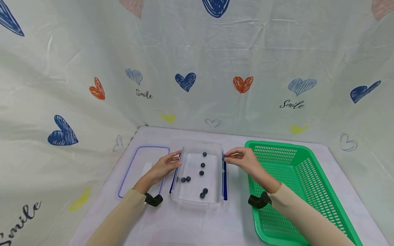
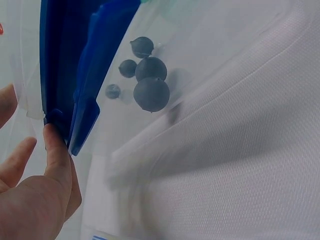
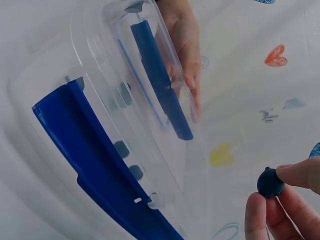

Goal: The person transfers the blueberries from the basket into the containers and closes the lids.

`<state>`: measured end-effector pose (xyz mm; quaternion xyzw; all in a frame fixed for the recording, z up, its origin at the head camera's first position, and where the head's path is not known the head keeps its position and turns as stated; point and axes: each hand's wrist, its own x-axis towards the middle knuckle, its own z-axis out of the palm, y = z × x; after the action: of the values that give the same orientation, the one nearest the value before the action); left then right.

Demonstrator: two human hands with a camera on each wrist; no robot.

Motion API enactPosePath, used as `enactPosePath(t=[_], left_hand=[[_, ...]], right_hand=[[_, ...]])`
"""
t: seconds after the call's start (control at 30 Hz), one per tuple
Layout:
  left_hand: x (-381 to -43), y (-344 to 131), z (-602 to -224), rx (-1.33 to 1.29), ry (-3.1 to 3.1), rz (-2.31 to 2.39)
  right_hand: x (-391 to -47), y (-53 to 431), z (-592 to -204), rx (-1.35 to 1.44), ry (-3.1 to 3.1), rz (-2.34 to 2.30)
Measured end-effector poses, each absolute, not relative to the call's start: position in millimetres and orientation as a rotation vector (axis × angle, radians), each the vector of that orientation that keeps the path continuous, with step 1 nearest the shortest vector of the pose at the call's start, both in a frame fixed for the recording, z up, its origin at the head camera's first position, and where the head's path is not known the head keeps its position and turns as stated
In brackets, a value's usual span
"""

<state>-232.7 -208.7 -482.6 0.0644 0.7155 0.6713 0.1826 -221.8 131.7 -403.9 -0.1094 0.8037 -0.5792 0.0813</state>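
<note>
My right hand [image 1: 244, 160] pinches a small dark ball [image 3: 271, 182] with a little nub between thumb and fingertips. In the head view that hand is at the right rim of a clear plastic box [image 1: 197, 204]. Several more dark balls [image 1: 202, 165] lie on the box's floor, some in touching pairs. My left hand [image 1: 164, 167] rests against the box's left side, its fingers extended. One fingertip touches the lower end of a blue latch [image 2: 75, 65] there. A second blue latch [image 3: 95, 155] hangs folded down along the right side.
A green slotted basket [image 1: 258, 218] stands right of the box, under my right forearm. On the left, partly behind my left hand, lies a clear lid with a blue edge [image 1: 130, 169]. A heart-printed cloth [image 1: 215, 51] hangs behind the white table [image 1: 197, 227].
</note>
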Motion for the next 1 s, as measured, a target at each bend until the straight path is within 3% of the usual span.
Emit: enactPosePath(t=[0.37, 0.73, 1.0], left_hand=[[-230, -208, -482, 0.184, 1.986, 1.909], [-221, -204, -456, 0.196, 1.979, 1.867], [-228, -207, -473, 0.186, 1.979, 1.894]], right_hand=[[-223, 115, -409, -0.364, 2.372, -1.761], [-223, 118, -408, -0.372, 2.365, -1.764], [-226, 129, -408, -0.356, 2.381, -1.818]])
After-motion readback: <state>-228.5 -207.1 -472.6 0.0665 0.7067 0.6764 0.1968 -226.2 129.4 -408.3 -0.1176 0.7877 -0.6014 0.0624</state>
